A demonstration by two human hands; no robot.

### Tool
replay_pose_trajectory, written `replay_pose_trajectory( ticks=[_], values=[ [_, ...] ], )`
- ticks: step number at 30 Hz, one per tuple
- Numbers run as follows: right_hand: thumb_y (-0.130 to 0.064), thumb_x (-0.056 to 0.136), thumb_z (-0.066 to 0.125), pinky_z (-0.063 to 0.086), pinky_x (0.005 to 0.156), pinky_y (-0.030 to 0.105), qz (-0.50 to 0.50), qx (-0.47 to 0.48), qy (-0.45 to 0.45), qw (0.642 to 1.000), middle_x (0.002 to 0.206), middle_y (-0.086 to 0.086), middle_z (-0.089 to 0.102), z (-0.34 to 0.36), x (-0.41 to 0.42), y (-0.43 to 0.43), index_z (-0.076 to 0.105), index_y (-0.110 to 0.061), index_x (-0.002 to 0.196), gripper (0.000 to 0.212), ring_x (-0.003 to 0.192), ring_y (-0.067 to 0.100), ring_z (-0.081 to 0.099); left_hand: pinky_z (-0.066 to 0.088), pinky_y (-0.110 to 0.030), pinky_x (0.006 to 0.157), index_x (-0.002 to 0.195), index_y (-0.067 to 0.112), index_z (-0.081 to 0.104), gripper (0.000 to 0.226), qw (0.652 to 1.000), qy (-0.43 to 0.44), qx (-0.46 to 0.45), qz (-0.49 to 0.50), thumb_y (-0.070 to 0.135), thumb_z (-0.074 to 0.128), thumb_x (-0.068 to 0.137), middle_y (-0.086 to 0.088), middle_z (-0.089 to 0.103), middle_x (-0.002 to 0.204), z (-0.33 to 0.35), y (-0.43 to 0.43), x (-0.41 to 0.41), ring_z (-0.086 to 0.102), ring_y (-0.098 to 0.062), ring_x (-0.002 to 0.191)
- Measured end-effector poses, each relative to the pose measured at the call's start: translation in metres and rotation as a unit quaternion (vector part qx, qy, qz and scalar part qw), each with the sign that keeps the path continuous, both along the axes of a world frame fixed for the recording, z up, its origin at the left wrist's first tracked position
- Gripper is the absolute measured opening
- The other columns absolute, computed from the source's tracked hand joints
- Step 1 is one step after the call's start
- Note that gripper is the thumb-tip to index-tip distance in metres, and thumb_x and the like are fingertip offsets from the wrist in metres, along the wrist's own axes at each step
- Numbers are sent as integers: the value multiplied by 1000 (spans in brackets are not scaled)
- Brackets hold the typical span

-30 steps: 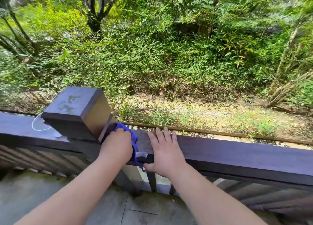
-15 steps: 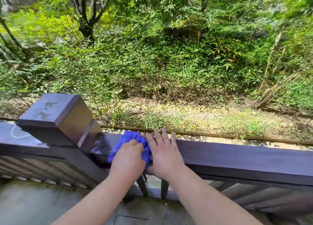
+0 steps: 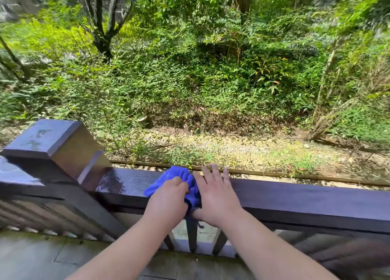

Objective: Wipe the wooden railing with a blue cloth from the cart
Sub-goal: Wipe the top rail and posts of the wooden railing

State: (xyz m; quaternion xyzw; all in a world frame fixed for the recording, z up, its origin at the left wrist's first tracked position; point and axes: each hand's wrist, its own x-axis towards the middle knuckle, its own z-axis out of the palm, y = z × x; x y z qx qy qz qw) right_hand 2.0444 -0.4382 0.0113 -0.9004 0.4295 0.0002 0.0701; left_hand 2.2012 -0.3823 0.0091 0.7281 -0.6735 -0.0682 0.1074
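Note:
A dark wooden railing [image 3: 295,199] runs across the lower part of the view. My left hand [image 3: 166,201] presses a bunched blue cloth [image 3: 179,174] onto the rail's top, gripping it. The rail between the cloth and the post shines wet [image 3: 126,180]. My right hand [image 3: 217,195] lies flat on the rail just right of the cloth, fingers spread, its thumb side touching the cloth. Part of the cloth hangs down over the rail's near face between my hands. No cart is in view.
A square-capped wooden post [image 3: 54,144] stands at the left end of this rail section. Balusters [image 3: 192,235] run below the rail. Paved floor [image 3: 52,258] lies at my feet. Beyond the rail are a gravel strip and dense green bushes [image 3: 190,79].
My left hand has slid the cloth to the right along the rail, away from the post, leaving a wet streak. My right hand shifted right with it, staying flat on the rail.

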Motion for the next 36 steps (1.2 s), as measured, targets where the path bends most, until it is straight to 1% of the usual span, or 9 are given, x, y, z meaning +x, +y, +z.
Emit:
replay_pose_trajectory(
  ticks=[3, 7, 13, 19, 22, 26, 29, 32, 36],
  values=[
    [-69, 78, 61, -7, 122, 63, 26, 17, -12, 999, 171, 11, 8, -1, 14, 2, 6, -21, 161, 110, 156, 37, -7, 47, -36, 68, 95, 21, 59, 16, 1000, -21, -1, 16, 16, 52, 81, 3, 53, 100, 1, 4, 14, 53, -19, 95],
    [-65, 78, 64, -2, 124, 62, 41, 37, -34, 998, 170, 12, 12, -5, 53, 11, 8, -21, 161, 109, 156, 37, 0, 44, -34, 71, 94, 20, 61, 19, 998, -30, -5, 53, 12, 50, 80, 2, 56, 99, 2, 11, 47, 55, -20, 95],
    [-69, 80, 58, -5, 121, 66, 38, 39, -12, 998, 171, 15, 7, -12, 109, 27, 4, -23, 162, 108, 155, 41, -2, 42, -33, 65, 93, 22, 61, 24, 993, -47, 3, 112, 9, 51, 76, 3, 53, 99, 1, 28, 104, 56, -21, 93],
    [-74, 79, 58, -7, 119, 69, 42, 30, -2, 999, 171, 13, 3, -19, 149, 34, 2, -23, 162, 112, 155, 41, -5, 49, -39, 66, 94, 19, 52, 15, 979, -100, 27, 177, 10, 49, 82, -3, 48, 101, 7, 34, 151, 57, -24, 92],
    [-77, 79, 55, -9, 119, 68, 49, 27, -9, 998, 171, 13, 1, -21, 164, 38, 2, -24, 162, 112, 155, 40, -7, 52, -35, 69, 103, 17, 52, 19, 974, -129, 39, 179, 10, 48, 86, -6, 49, 110, 6, 34, 152, 58, -22, 96],
    [-76, 77, 58, -7, 120, 68, 75, 34, -17, 996, 171, 13, 3, -19, 179, 41, 2, -25, 162, 114, 156, 39, -6, 50, -31, 67, 110, 18, 52, 21, 970, -149, 45, 189, 15, 48, 90, -4, 50, 111, 7, 39, 151, 57, -19, 98],
    [-72, 76, 60, -5, 120, 68, 85, 36, -17, 996, 171, 14, 4, -13, 186, 41, 4, -23, 162, 114, 155, 40, -5, 48, -30, 67, 113, 18, 51, 25, 967, -163, 60, 189, 17, 51, 88, -4, 50, 113, 9, 47, 152, 57, -19, 99],
    [-70, 77, 61, -2, 120, 68, 93, 38, -19, 995, 170, 16, 9, -8, 187, 41, 9, -21, 162, 111, 155, 41, -4, 48, -32, 73, 114, 19, 53, 28, 970, -136, 88, 183, 18, 53, 86, -4, 50, 114, 13, 45, 156, 56, -21, 101],
    [-70, 79, 57, -2, 121, 67, 100, 31, -30, 994, 167, 16, 22, -2, 183, 36, 27, -20, 157, 97, 156, 40, -1, 44, -31, 70, 107, 21, 60, 26, 976, -99, 91, 172, 21, 54, 82, -2, 54, 104, 20, 44, 163, 59, -22, 93]
  ],
)
